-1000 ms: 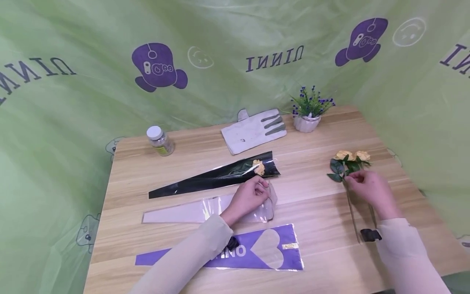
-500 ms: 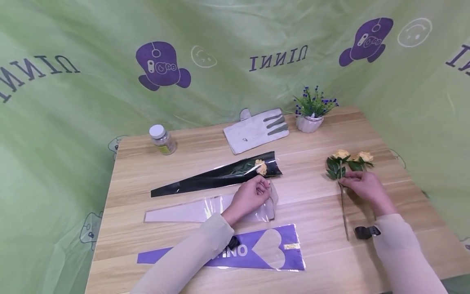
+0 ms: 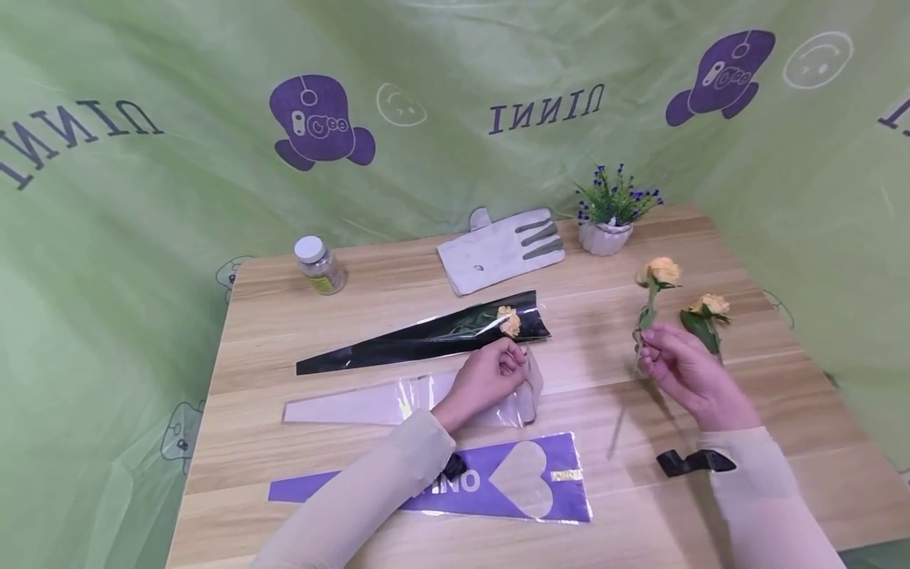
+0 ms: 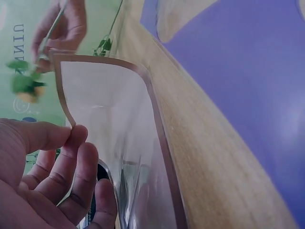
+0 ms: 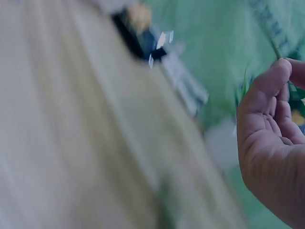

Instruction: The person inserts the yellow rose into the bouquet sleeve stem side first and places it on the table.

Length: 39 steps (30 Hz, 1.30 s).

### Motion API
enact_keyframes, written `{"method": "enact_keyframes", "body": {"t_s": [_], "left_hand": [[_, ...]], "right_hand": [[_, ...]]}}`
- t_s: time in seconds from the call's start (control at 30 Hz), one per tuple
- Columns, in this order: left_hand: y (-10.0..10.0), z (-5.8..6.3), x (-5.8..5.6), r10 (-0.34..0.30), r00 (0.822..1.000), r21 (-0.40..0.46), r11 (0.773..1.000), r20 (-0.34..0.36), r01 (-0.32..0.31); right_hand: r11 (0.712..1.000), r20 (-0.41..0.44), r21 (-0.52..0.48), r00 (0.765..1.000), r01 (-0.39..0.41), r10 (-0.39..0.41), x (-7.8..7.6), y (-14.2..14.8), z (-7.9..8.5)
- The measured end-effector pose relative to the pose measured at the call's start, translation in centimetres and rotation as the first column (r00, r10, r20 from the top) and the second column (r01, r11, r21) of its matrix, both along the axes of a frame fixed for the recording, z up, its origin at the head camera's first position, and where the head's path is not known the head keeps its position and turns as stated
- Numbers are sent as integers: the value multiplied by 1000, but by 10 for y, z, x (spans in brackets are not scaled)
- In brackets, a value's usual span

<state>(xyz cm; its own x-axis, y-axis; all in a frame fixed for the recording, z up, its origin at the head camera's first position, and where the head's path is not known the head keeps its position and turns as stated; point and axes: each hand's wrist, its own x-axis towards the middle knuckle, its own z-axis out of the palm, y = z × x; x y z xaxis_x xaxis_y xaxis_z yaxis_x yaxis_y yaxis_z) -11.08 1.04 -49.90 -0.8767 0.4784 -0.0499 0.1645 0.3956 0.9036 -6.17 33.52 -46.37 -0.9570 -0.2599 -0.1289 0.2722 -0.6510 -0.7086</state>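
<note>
With thumb and forefinger my left hand (image 3: 486, 378) pinches the mouth edge of a pale see-through flower sleeve (image 4: 107, 90); the left wrist view shows this edge raised into a bend with a brown border. My right hand (image 3: 686, 367) pinches a peach rose (image 3: 663, 271) by its stem below the bloom, lifted over the table with the stem slanting down toward me. Beside that hand a second peach rose (image 3: 711, 305) lies on the table. A black flower sleeve (image 3: 405, 348) behind my left hand holds another rose (image 3: 509, 322) inside it.
A purple sleeve with a heart window (image 3: 522, 480) lies in front, under my left forearm. At the back stand a white-capped bottle (image 3: 320, 265), a folded work glove (image 3: 498, 251) and a small potted plant (image 3: 606, 235). Green printed cloth (image 3: 455, 71) hangs behind the table.
My right hand has picked one rose up off the table and moved it left, away from the other rose. The left hand keeps its pinch on the pale sleeve's edge.
</note>
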Motion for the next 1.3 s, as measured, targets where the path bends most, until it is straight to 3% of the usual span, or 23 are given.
{"method": "enact_keyframes", "body": {"t_s": [0.13, 0.3, 0.53, 0.67, 0.8, 1.03, 1.2, 1.3], "left_hand": [[3, -1, 0, -13, 999, 36, 999, 43, 12], [5, -2, 1, -32, 996, 86, 996, 87, 25], [7, -3, 2, -42, 995, 113, 993, 93, 31], [8, -4, 2, -43, 995, 121, 992, 92, 31], [9, -1, 3, -49, 994, 137, 990, 96, 35], [10, -4, 2, -40, 996, 127, 991, 79, 30], [11, -4, 2, -35, 997, 122, 992, 68, 27], [12, -4, 2, -33, 998, 113, 993, 58, 26]], "right_hand": [[982, -92, -51, 979, 180, -184, 1, -27, 13], [892, -149, 27, 884, 451, -442, 4, -49, 22], [738, -204, 253, 780, 626, -592, 11, -59, 17], [673, -232, 315, 741, 670, -630, 13, -64, 11], [648, -235, 362, 738, 670, -632, 17, -67, 6], [628, -178, 468, 763, 621, -622, 23, -62, -8], [655, -81, 516, 792, 552, -605, 30, -58, -18], [691, -23, 524, 819, 498, -573, 32, -60, -19]]}}
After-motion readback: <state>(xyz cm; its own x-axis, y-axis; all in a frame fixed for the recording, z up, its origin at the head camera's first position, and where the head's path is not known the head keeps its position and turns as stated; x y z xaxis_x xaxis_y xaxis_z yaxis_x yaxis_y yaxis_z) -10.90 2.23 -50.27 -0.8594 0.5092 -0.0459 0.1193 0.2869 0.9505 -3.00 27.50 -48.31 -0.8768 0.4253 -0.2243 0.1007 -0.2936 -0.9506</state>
